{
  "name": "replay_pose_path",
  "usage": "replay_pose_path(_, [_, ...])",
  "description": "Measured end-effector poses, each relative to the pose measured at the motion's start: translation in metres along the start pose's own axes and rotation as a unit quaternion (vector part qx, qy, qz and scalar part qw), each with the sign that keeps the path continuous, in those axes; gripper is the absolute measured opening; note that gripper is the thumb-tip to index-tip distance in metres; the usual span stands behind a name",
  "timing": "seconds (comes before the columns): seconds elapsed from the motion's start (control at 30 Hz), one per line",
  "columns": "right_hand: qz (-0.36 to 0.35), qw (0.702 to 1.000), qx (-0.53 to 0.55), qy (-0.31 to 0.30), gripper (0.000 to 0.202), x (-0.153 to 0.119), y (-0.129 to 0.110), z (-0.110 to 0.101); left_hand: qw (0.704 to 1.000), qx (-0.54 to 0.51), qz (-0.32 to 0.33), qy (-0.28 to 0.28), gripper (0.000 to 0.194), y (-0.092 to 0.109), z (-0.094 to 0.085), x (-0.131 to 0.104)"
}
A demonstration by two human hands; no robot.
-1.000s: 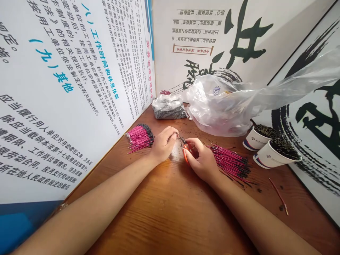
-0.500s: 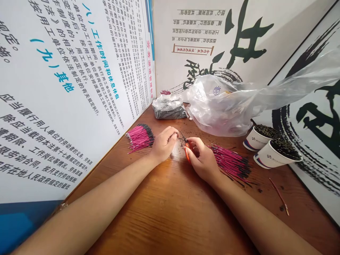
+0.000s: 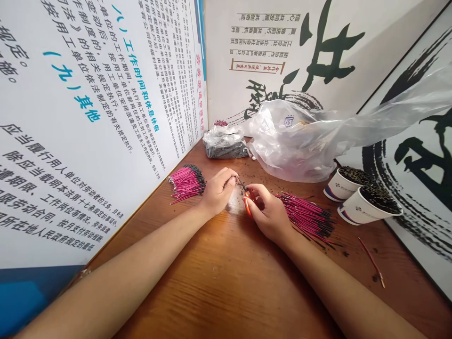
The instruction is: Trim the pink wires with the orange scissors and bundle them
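My left hand (image 3: pixel 218 192) is closed in a pinch, thumb against the forefinger; whatever lies between the fingertips is too small and hidden to name. My right hand (image 3: pixel 272 213) grips a pair of small scissors (image 3: pixel 249 206) with orange handles. Their dark, thin blades point up and left, with the tips right at my left fingertips. Beside my left hand lies a bundle of pink wires (image 3: pixel 185 182) with black ends. A second pile of pink wires (image 3: pixel 305 215), also black-ended, spreads on the tabletop just right of my right hand.
Two white paper cups (image 3: pixel 357 207) full of small dark bits stand at the right. Behind are a large clear plastic bag (image 3: pixel 293 150) and a wrapped dark package (image 3: pixel 226 147). A single reddish wire (image 3: pixel 370 260) and dark scraps lie on the wooden table (image 3: pixel 208 278). Printed panels rise around it.
The scissors in my right hand have shifted slightly left, and their blade tips are now closer to my left fingertips. My left hand stays almost in place.
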State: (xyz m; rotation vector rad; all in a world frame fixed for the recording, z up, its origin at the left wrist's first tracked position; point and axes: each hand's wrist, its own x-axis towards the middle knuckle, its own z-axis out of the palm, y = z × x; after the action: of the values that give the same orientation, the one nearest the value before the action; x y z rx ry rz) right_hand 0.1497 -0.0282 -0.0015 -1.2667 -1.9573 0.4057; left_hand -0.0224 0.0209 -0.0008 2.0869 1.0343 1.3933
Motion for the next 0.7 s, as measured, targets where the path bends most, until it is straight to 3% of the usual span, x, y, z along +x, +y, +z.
replay_pose_path(0.7, [-0.006, 1.0, -0.025, -0.012, 0.02, 0.0001, -0.0016, -0.0014, 1.0, 0.019, 0.002, -0.007, 0.023, 0.004, -0.0021, 0.0003])
